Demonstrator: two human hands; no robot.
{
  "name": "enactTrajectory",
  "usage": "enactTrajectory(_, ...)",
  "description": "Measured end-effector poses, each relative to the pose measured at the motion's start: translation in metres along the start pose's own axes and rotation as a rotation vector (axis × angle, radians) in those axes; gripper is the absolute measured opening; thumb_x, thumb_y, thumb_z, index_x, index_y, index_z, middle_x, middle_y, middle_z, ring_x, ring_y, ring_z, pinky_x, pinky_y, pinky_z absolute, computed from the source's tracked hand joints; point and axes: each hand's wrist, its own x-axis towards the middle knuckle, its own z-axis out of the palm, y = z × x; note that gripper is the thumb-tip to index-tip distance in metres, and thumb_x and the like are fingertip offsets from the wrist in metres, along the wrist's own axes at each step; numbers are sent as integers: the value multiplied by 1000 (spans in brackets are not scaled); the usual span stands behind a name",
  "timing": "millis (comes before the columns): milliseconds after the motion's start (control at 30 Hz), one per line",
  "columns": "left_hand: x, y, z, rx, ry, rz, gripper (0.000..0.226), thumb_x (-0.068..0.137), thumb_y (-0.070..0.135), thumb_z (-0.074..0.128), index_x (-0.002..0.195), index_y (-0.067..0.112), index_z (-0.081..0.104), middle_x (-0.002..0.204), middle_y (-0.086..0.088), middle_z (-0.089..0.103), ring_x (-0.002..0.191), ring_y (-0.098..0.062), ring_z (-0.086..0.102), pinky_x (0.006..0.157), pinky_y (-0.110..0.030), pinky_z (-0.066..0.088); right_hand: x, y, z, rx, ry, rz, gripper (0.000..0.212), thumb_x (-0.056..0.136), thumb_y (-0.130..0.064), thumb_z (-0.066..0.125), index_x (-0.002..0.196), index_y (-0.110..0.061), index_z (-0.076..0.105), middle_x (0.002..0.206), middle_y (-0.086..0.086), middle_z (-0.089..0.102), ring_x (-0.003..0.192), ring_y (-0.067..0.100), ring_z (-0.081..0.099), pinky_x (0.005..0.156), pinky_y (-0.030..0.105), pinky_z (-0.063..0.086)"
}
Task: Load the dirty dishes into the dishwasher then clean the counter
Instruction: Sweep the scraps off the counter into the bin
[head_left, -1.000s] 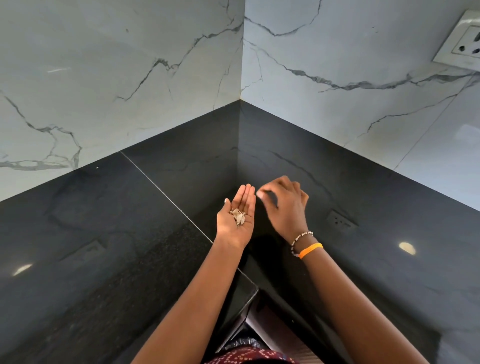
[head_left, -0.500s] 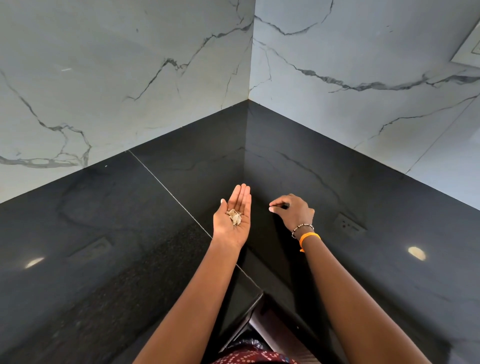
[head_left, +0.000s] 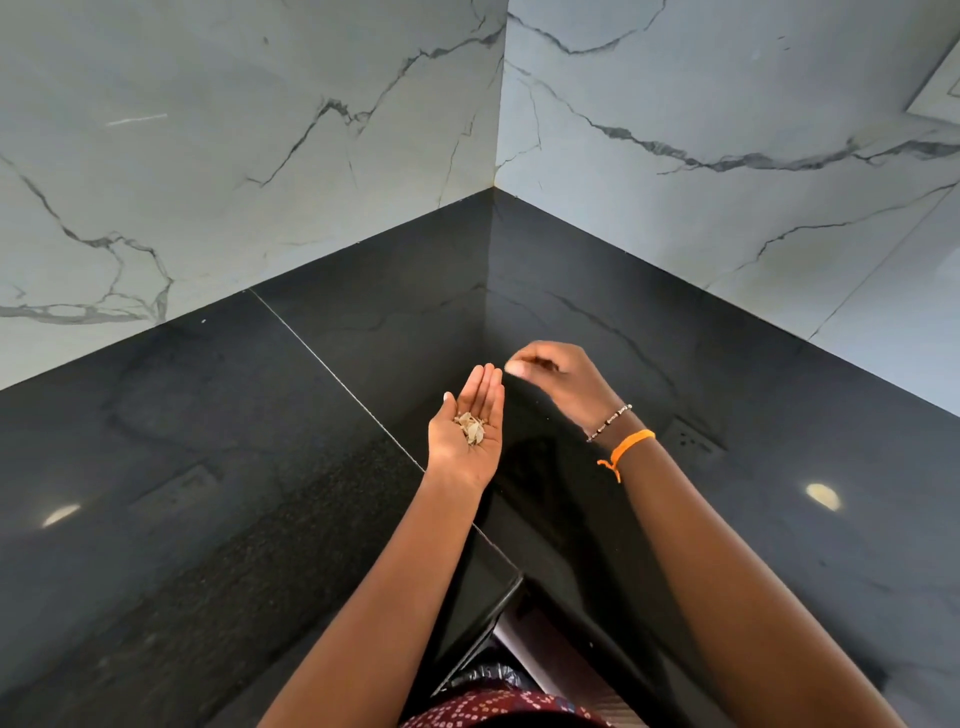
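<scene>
My left hand (head_left: 462, 452) is held palm up and flat above the black stone counter (head_left: 208, 467), near its inner corner. A small heap of pale dry scraps (head_left: 471, 429) lies on the palm. My right hand (head_left: 563, 382) hovers just right of the left fingertips, blurred by motion. Its fingers are curled with thumb and fingertips brought together. Nothing shows between them. A bead bracelet and an orange band circle the right wrist.
The glossy counter runs in an L along two white marble walls (head_left: 260, 130) that meet at the back. A wall socket (head_left: 941, 96) shows at the top right edge. The counter's front edge forms an inner corner (head_left: 511, 584) close to my body.
My right hand dropped toward the counter, then came up and left toward the left fingertips. My left hand kept its palm up with the scraps, hardly moving.
</scene>
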Motion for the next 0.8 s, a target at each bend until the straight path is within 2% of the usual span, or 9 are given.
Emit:
enactTrajectory(100,-1,-5,-3,44,4,-1,48,103,27,25,108,-4,61,118,-18,62,103,-26,63,86,-34,51,0,-5,6,-297,-271,-70,16,91,-23,54,87,-23,70,85,-6,58,84,3,54,82,28,39)
enactTrajectory(133,-1,-6,-3,45,10,-8,48,103,27,25,107,-4,62,117,-18,63,103,-26,63,86,-35,51,1,-1,3,-240,-244,-64,14,90,-19,57,90,-18,71,86,-6,58,84,2,55,82,25,40)
enactTrajectory(200,-1,-4,-4,23,3,-21,49,103,27,26,106,-5,62,117,-18,63,109,-26,60,87,-36,50,0,14,-7,-68,-44,-15,7,84,-8,63,87,-10,69,83,-7,62,75,-6,58,78,17,44)
enactTrajectory(233,-1,-3,-4,9,-5,-19,49,103,27,26,106,-6,61,117,-18,62,112,-26,59,88,-36,49,-3,24,-11,-57,30,52,5,82,-6,65,83,-9,69,81,-3,65,70,-7,58,76,20,44)
enactTrajectory(333,0,2,-4,-13,-3,-13,48,103,27,26,107,-6,61,115,-17,63,115,-25,57,87,-36,49,-20,62,-7,-268,111,273,5,78,-8,68,80,-8,73,88,8,71,78,10,63,78,22,44)
enactTrajectory(433,1,0,-3,-28,-5,-17,48,103,27,27,106,-6,61,115,-17,64,115,-25,58,88,-36,50,-30,71,5,-258,224,299,5,77,-10,71,80,-12,74,87,4,69,85,19,63,81,26,47)
enactTrajectory(600,0,-6,-2,-13,-12,-39,48,103,27,28,106,-6,62,116,-17,64,114,-25,58,90,-36,49,-26,62,6,-384,194,269,6,80,-12,68,78,-14,73,87,0,66,85,17,61,78,29,47)
enactTrajectory(700,0,-7,-2,-11,-15,-44,48,103,27,28,106,-6,62,116,-18,63,114,-26,58,90,-36,49,-27,56,10,-549,123,217,13,85,-10,56,79,-15,66,91,-1,60,87,21,59,71,27,42)
enactTrajectory(800,-2,-10,-2,-1,-7,-56,47,103,27,28,108,-6,62,116,-18,64,113,-25,59,88,-36,50,-31,55,25,-780,89,211,14,87,-10,48,95,-12,59,105,5,54,96,25,55,81,34,47)
